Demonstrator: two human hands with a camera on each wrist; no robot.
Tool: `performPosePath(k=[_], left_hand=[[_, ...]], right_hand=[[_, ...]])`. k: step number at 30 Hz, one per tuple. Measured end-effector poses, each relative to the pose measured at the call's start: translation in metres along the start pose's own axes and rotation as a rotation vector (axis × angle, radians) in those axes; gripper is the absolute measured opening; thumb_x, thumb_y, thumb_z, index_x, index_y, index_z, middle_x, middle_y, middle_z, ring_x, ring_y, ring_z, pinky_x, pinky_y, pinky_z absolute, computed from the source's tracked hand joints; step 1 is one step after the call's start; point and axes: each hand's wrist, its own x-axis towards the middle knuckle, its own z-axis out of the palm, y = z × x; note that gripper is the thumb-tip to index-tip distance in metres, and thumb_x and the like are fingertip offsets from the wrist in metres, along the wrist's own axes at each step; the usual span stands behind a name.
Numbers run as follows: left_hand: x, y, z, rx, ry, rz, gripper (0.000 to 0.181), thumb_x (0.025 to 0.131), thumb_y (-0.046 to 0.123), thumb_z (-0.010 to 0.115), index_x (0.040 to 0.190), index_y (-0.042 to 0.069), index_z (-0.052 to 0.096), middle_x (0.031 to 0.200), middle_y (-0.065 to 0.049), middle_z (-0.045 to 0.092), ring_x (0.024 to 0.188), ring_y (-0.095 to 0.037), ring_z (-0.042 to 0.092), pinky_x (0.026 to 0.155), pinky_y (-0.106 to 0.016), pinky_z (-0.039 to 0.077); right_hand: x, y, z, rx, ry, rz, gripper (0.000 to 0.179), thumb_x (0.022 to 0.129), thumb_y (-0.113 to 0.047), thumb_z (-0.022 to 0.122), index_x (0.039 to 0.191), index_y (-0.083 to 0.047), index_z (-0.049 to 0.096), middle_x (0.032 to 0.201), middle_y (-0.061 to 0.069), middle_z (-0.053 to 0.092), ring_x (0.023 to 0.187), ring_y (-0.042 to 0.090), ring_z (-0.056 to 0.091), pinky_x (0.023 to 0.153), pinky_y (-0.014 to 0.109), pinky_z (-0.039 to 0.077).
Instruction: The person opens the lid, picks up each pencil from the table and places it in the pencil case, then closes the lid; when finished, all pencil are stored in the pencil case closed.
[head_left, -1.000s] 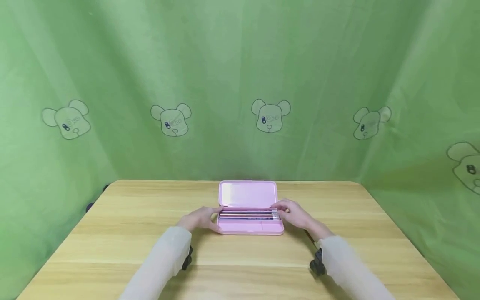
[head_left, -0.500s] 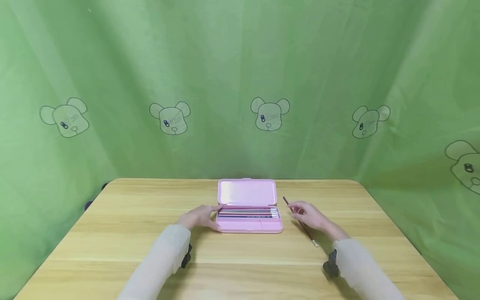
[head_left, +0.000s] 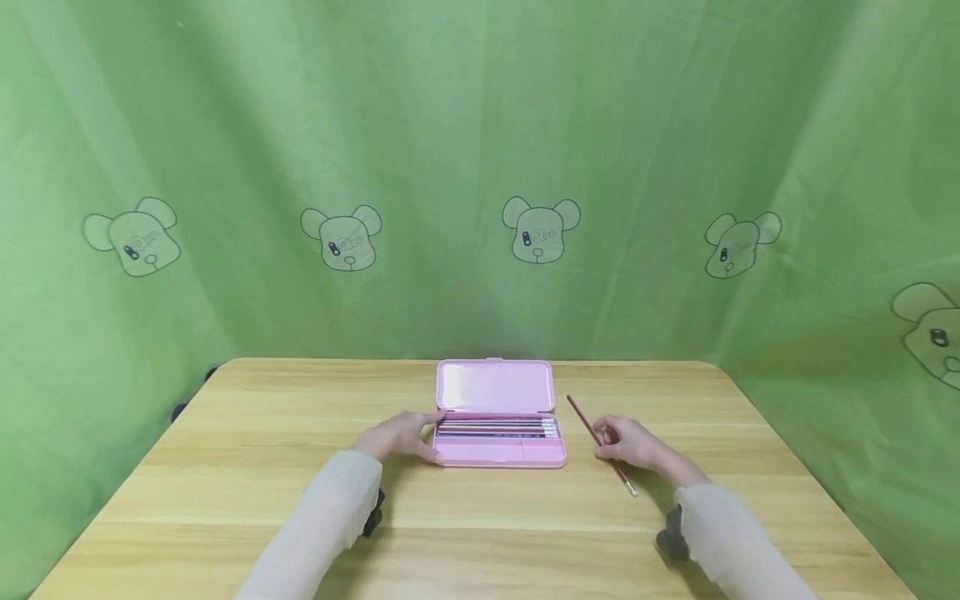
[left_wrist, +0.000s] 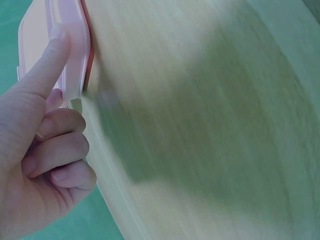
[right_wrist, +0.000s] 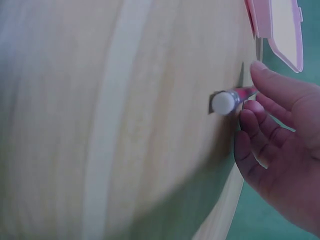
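A pink pencil case [head_left: 468, 454] lies with its lid raised on the table, several pencils [head_left: 495, 427] side by side in its rear compartment, their white erasers to the right. My left hand [head_left: 401, 435] grips the case's left end, the thumb [left_wrist: 55, 52] along its side. Right of the case a dark red pencil [head_left: 580, 412] lies slanted on the table, its eraser end nearer me. My right hand [head_left: 633, 443] is at the middle of that pencil, thumb and fingers around it; I cannot tell whether they pinch it. In the right wrist view, its white eraser [right_wrist: 223, 103] faces the camera.
The wooden table [head_left: 480, 550] has rounded far corners, and the case stands near its far edge. A green curtain [head_left: 450, 125] with bear-head drawings hangs behind and at both sides. The raised lid [head_left: 495, 386] leans back toward the curtain.
My right hand has left the right end of the case, moving right and toward me, down to the middle of the loose pencil. My left hand and the case stay put.
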Motion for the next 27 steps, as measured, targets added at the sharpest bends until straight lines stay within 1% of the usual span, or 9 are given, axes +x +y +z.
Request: performPosePath(k=[3, 5, 10, 12, 17, 20, 24, 27], left_hand=[[0.000, 0.000, 0.001, -0.001, -0.004, -0.002, 0.089, 0.068, 0.036, 0.077, 0.142, 0.013, 0.033, 0.140, -0.022, 0.037, 0.127, -0.036, 0.037, 0.105, -0.047, 0.032], [0.000, 0.000, 0.002, 0.003, -0.005, -0.003, 0.089, 0.068, 0.037, 0.077, 0.142, 0.014, 0.033, 0.139, -0.022, 0.038, 0.127, -0.036, 0.038, 0.105, -0.047, 0.032], [0.001, 0.000, 0.002, 0.003, -0.004, 0.000, 0.089, 0.068, 0.037, 0.077, 0.142, 0.015, 0.032, 0.139, -0.021, 0.038, 0.126, -0.036, 0.039, 0.105, -0.047, 0.032], [0.001, 0.001, 0.001, -0.001, 0.000, 0.011, 0.088, 0.069, 0.035, 0.077, 0.142, 0.014, 0.033, 0.139, -0.022, 0.038, 0.126, -0.037, 0.039, 0.105, -0.047, 0.032], [0.000, 0.000, 0.001, -0.002, 0.000, 0.021, 0.088, 0.069, 0.035, 0.077, 0.141, 0.011, 0.034, 0.140, -0.021, 0.037, 0.127, -0.036, 0.037, 0.106, -0.046, 0.030], [0.001, 0.000, 0.000, -0.001, -0.002, 0.015, 0.088, 0.069, 0.036, 0.077, 0.142, 0.012, 0.033, 0.141, -0.020, 0.036, 0.128, -0.035, 0.037, 0.106, -0.046, 0.030], [0.002, 0.000, -0.001, 0.006, -0.004, 0.012, 0.087, 0.070, 0.036, 0.076, 0.141, 0.012, 0.033, 0.140, -0.020, 0.037, 0.128, -0.035, 0.037, 0.106, -0.046, 0.030], [0.002, 0.000, 0.000, 0.012, -0.010, 0.004, 0.087, 0.070, 0.037, 0.076, 0.141, 0.013, 0.034, 0.140, -0.019, 0.038, 0.128, -0.035, 0.037, 0.106, -0.045, 0.031]], right_hand=[[-0.002, -0.001, 0.003, -0.020, -0.012, 0.016, 0.043, 0.075, -0.002, 0.068, 0.111, 0.014, 0.051, 0.073, 0.005, 0.049, 0.065, 0.015, 0.045, 0.056, 0.022, 0.044], [-0.002, -0.001, 0.004, -0.027, -0.018, 0.012, 0.042, 0.074, -0.001, 0.067, 0.111, 0.014, 0.051, 0.074, 0.005, 0.050, 0.065, 0.015, 0.046, 0.057, 0.023, 0.045], [0.001, 0.000, 0.006, -0.028, -0.008, 0.025, 0.039, 0.075, 0.002, 0.065, 0.110, 0.012, 0.052, 0.074, 0.006, 0.050, 0.065, 0.016, 0.047, 0.058, 0.025, 0.046], [0.002, 0.001, 0.007, -0.033, -0.001, 0.025, 0.037, 0.074, 0.004, 0.064, 0.109, 0.011, 0.053, 0.074, 0.006, 0.051, 0.065, 0.016, 0.047, 0.058, 0.026, 0.046], [0.003, 0.001, 0.005, -0.072, -0.001, -0.023, 0.035, 0.073, 0.004, 0.063, 0.107, 0.013, 0.054, 0.073, 0.005, 0.052, 0.067, 0.015, 0.047, 0.060, 0.026, 0.044], [0.003, 0.002, 0.001, -0.084, 0.001, -0.051, 0.034, 0.074, 0.005, 0.061, 0.106, 0.013, 0.054, 0.072, 0.004, 0.051, 0.066, 0.014, 0.045, 0.059, 0.025, 0.042], [0.003, 0.003, -0.003, -0.061, 0.005, -0.071, 0.034, 0.075, 0.006, 0.059, 0.108, 0.014, 0.053, 0.072, 0.003, 0.050, 0.065, 0.013, 0.044, 0.057, 0.022, 0.040], [0.002, 0.004, -0.005, -0.033, 0.017, -0.073, 0.034, 0.077, 0.006, 0.058, 0.110, 0.014, 0.052, 0.074, 0.005, 0.051, 0.067, 0.013, 0.046, 0.059, 0.022, 0.042]])
